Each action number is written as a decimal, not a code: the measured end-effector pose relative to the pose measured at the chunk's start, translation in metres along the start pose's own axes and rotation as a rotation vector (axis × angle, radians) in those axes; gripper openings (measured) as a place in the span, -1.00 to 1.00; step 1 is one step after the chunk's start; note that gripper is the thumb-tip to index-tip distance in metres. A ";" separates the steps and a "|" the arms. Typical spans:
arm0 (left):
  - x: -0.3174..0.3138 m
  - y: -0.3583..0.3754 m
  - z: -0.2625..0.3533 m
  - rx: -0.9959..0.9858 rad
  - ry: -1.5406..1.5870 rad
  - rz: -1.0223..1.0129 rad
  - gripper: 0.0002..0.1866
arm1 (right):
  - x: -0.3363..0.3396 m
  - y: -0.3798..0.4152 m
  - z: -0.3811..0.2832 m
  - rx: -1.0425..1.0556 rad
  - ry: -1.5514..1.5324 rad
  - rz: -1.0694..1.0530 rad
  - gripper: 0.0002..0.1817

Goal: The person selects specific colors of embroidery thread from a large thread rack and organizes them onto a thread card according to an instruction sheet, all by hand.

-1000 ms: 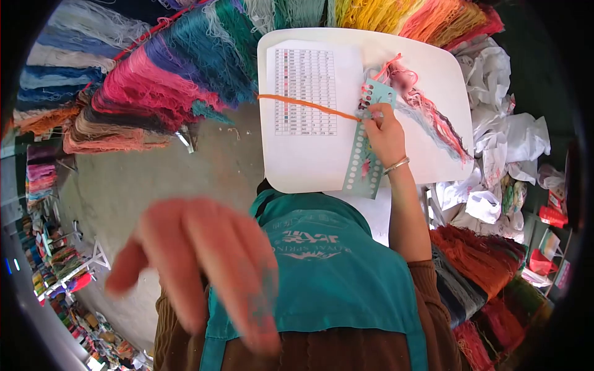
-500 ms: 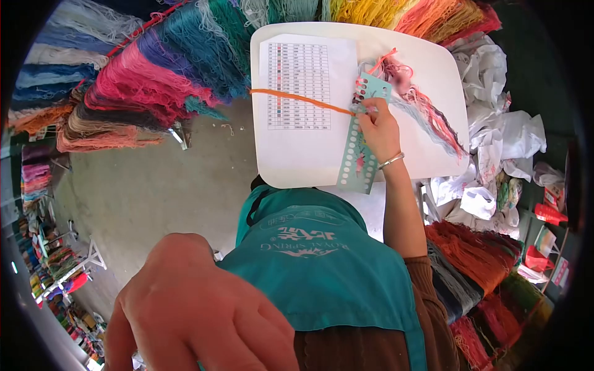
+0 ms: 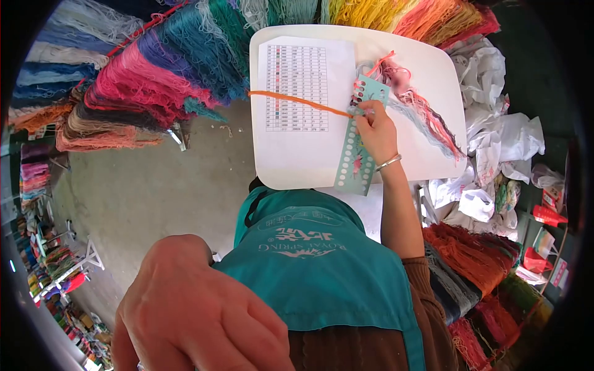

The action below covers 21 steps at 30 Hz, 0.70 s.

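Observation:
My right hand (image 3: 377, 133) is over the green perforated card (image 3: 351, 157), its thumb and forefinger pinched on the end of an orange thread strand (image 3: 297, 99). The strand runs left across a printed sheet with a table (image 3: 281, 148) to the board's edge. Pink, red, grey and dark threads (image 3: 430, 120) hang from the card's upper part and lie to its right. Card and sheet rest on a white board (image 3: 408, 170). My left hand (image 3: 204, 309) is large and close to the camera at the lower left, back of the hand showing, fingertips cut off by the frame.
Hanks of coloured thread (image 3: 136, 86) hang at the upper left, with yellow and orange ones (image 3: 396, 18) behind the board. White plastic bags (image 3: 501, 123) lie to the right. Rust-coloured hanks (image 3: 470, 253) hang at the lower right. A teal apron (image 3: 322, 266) covers my front.
My right hand has shifted very slightly left with the card, still pinching the orange strand. My left hand has moved slightly down. The board looks almost unchanged.

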<state>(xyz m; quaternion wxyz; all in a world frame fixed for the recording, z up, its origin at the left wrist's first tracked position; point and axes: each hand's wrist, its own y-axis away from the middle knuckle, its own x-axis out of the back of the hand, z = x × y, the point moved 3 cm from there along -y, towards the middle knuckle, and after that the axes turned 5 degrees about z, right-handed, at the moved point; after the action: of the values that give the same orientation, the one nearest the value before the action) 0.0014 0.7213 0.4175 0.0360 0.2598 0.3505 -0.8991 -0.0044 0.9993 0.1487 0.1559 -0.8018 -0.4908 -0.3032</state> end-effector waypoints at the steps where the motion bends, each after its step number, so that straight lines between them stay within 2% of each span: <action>1: 0.000 0.000 0.000 0.000 0.000 -0.001 -0.48 | 0.000 0.000 0.000 0.000 0.000 0.001 -0.72; 7: 0.006 0.006 -0.004 -0.039 -0.036 -0.062 -0.47 | -0.001 0.000 0.001 0.019 -0.005 0.009 -0.73; 9: 0.026 0.018 -0.012 -0.109 -0.050 0.032 -0.54 | -0.002 0.000 0.003 0.043 0.001 0.016 -0.74; 12: 0.069 0.034 -0.014 0.037 -0.761 0.469 -0.66 | 0.000 0.006 -0.005 0.124 0.040 0.069 -0.75; 13: 0.092 0.042 -0.019 0.142 -1.009 0.635 -0.69 | 0.001 0.009 -0.008 0.126 0.036 0.071 -0.75; 14: 0.117 0.049 -0.028 0.311 -1.082 0.831 -0.77 | 0.003 0.013 -0.012 0.135 0.080 0.100 -0.76; 15: 0.142 0.063 -0.040 0.414 -1.264 0.860 -0.81 | 0.004 0.017 -0.015 0.144 0.124 0.127 -0.76; 16: 0.165 0.080 -0.052 0.520 -1.445 0.885 -0.83 | 0.003 0.020 -0.016 0.145 0.121 0.128 -0.76; 17: 0.183 0.093 -0.062 0.519 -1.447 0.883 -0.83 | 0.002 0.024 -0.019 0.188 0.154 0.144 -0.77; 19: 0.204 0.107 -0.081 0.479 -1.731 0.629 -0.82 | -0.001 0.028 -0.020 0.229 0.188 0.165 -0.77; 21: 0.213 0.109 -0.095 0.453 -1.805 0.548 -0.82 | -0.005 0.031 -0.021 0.296 0.191 0.160 -0.78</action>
<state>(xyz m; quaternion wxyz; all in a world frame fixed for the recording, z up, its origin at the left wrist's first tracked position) -0.1132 0.7260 0.1875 0.4488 -0.4544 -0.0631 -0.7669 0.0145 0.9699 0.1627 0.3413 -0.7743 -0.4477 -0.2890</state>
